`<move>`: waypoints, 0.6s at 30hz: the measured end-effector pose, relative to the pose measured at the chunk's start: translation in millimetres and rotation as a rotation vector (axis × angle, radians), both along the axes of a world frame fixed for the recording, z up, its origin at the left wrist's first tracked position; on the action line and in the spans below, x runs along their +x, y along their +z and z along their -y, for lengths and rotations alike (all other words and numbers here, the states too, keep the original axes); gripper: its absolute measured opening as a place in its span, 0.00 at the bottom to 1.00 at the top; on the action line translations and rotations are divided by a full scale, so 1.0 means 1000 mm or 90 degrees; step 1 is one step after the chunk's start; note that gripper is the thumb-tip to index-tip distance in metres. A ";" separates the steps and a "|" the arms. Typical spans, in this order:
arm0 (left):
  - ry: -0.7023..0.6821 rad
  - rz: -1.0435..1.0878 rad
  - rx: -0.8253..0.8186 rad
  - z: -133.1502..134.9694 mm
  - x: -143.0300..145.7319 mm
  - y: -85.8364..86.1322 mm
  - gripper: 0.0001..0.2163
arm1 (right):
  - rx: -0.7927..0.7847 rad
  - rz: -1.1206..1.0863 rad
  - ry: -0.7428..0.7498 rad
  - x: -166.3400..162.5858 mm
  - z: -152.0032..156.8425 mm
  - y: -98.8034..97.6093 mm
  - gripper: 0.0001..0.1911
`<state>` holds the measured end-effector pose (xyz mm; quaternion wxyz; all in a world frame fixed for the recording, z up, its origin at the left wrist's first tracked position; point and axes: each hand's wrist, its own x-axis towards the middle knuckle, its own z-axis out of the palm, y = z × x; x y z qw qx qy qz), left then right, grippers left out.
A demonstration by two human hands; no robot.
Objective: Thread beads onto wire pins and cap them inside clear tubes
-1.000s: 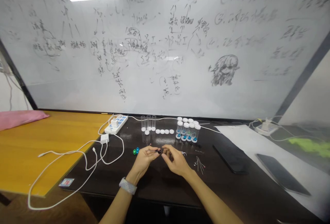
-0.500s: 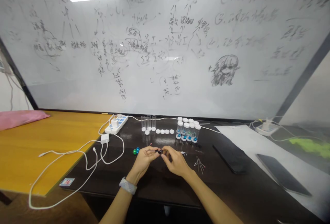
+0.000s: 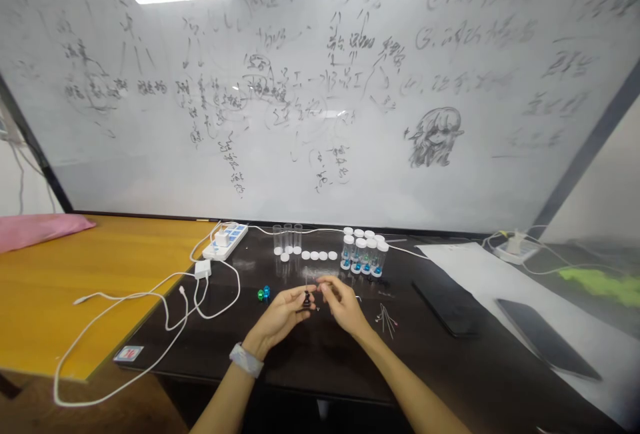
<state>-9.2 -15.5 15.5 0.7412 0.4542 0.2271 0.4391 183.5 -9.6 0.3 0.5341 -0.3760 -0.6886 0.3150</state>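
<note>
Pinching blk piece (image 3: 307,300), L hand (image 3: 280,309), R hand (image 3: 345,304) grip unclear, dk tbl (image 3: 310,361), whiteboard (image 3: 390,187) behind

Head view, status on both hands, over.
Left hand: holding small dark piece. Right hand: close beside it, grip unclear. Pins lie right of both hands, apart.
</note>
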 end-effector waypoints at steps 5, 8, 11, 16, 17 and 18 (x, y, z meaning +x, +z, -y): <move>-0.066 0.031 -0.073 0.000 -0.004 0.002 0.14 | -0.143 -0.125 0.175 0.004 -0.009 0.000 0.18; -0.076 -0.005 -0.085 0.003 -0.002 -0.001 0.14 | -0.133 -0.150 0.169 0.005 -0.006 0.004 0.16; -0.018 -0.149 -0.012 0.001 0.000 0.000 0.17 | -0.140 -0.155 0.141 0.006 -0.006 0.006 0.19; 0.364 -0.461 0.279 -0.042 -0.013 0.017 0.15 | -0.171 -0.138 0.074 0.010 -0.013 -0.001 0.22; 0.447 -0.514 0.330 -0.056 -0.016 0.023 0.14 | -0.175 -0.129 0.061 0.011 -0.015 -0.002 0.23; 0.511 -0.577 0.372 -0.071 -0.019 0.029 0.15 | -0.177 -0.121 0.050 0.012 -0.016 -0.004 0.23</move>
